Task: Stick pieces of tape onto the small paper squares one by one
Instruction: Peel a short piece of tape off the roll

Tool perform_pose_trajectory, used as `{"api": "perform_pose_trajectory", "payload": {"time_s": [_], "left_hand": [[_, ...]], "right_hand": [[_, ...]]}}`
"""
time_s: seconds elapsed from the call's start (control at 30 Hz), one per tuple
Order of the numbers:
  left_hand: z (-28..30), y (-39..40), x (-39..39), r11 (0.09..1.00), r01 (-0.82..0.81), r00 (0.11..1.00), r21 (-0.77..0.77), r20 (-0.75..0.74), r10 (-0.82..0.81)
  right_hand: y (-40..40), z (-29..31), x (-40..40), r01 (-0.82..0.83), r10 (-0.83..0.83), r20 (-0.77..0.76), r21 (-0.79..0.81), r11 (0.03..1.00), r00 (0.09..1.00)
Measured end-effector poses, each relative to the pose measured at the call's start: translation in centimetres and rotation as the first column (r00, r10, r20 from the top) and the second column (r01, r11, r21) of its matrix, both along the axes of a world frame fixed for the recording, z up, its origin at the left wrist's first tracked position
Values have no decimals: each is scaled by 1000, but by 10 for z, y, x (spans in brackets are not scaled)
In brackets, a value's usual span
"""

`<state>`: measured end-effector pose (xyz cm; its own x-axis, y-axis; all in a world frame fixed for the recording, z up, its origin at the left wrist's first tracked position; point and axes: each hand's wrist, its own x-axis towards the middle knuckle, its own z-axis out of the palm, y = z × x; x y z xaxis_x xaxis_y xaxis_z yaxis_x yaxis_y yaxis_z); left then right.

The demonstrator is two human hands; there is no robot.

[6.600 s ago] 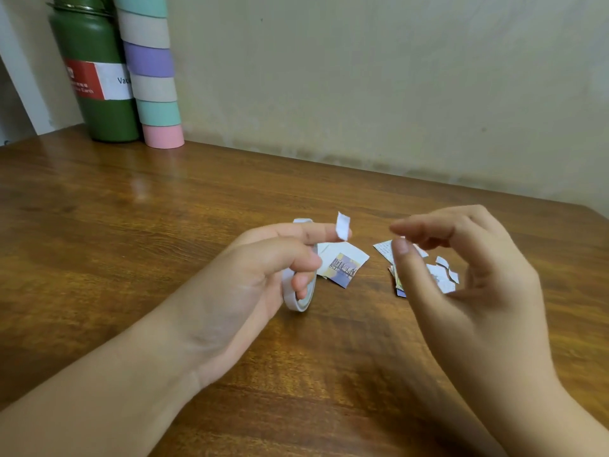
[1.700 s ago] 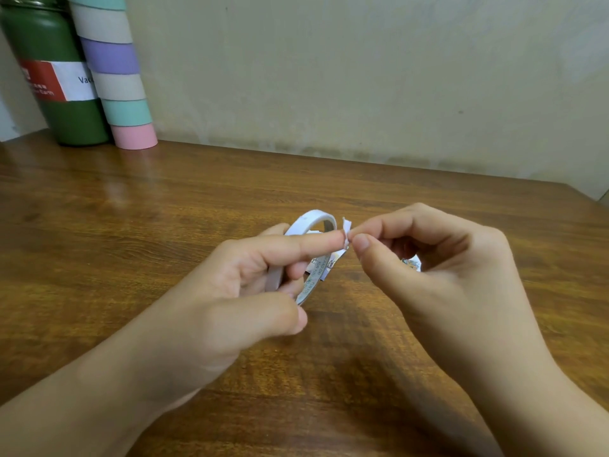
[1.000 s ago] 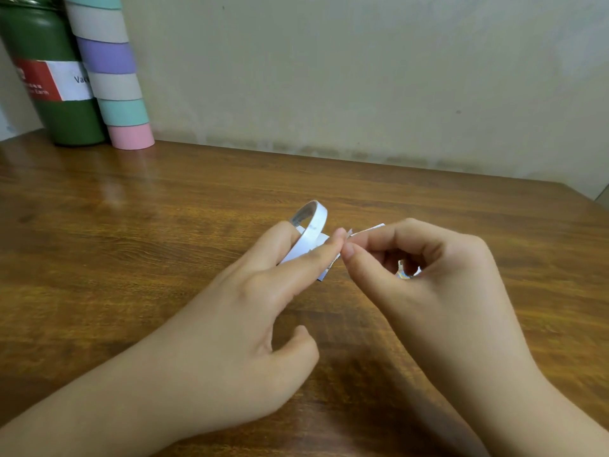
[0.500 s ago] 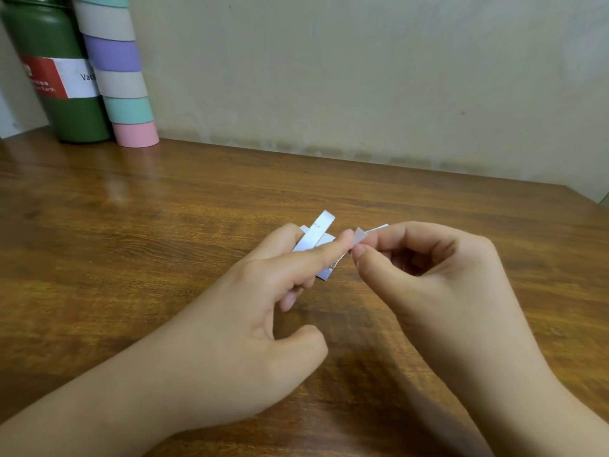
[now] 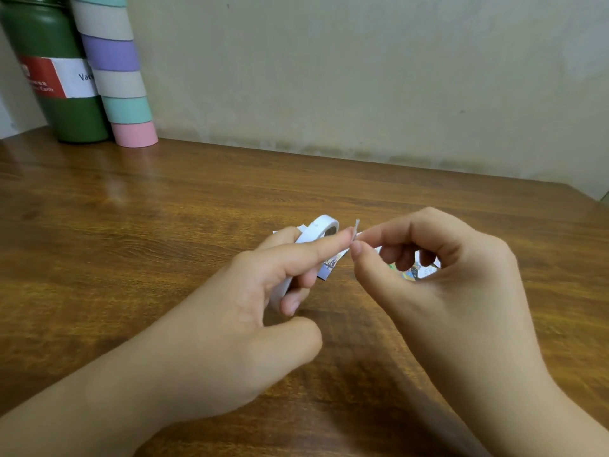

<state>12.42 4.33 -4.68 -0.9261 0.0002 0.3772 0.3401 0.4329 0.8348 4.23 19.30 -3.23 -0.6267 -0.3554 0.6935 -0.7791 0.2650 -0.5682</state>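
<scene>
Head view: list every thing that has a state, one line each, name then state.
left hand: fingers curled round the tape roll, index finger straight, tip at the tape piece
right hand: thumb and index finger pinch the tape piece
tape roll: held off the table, tilted
tape piece: small, upright between the fingertips
paper squares: on the table, mostly hidden behind the hands
green bottle: upright
striped tube: upright

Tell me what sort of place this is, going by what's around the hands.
Probably a home desk or craft corner, not a workshop. A wooden table stands against a plain scuffed wall, and a green flask and a stack of pastel tape rolls stand at the back left.
</scene>
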Motion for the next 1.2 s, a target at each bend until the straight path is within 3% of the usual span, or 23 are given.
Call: {"api": "perform_pose_trajectory", "payload": {"time_s": [0.2, 0.47, 0.7, 1.2], "left_hand": [[-5, 1, -1, 1000, -20, 1000, 17, 11, 20], [-4, 3, 4, 992, -45, 999, -120, 1, 46], [-5, 4, 2, 994, -63, 998, -88, -25, 61], [-2, -1, -1, 990, 78, 997, 120, 12, -80]], "right_hand": [[1, -2, -4, 76, -58, -219, 71, 995, 974], [0, -4, -5, 114, -86, -282, 84, 990, 955], [-1, -4, -2, 109, -84, -271, 79, 991, 959], [1, -1, -3, -9, 13, -107, 39, 999, 994]]}}
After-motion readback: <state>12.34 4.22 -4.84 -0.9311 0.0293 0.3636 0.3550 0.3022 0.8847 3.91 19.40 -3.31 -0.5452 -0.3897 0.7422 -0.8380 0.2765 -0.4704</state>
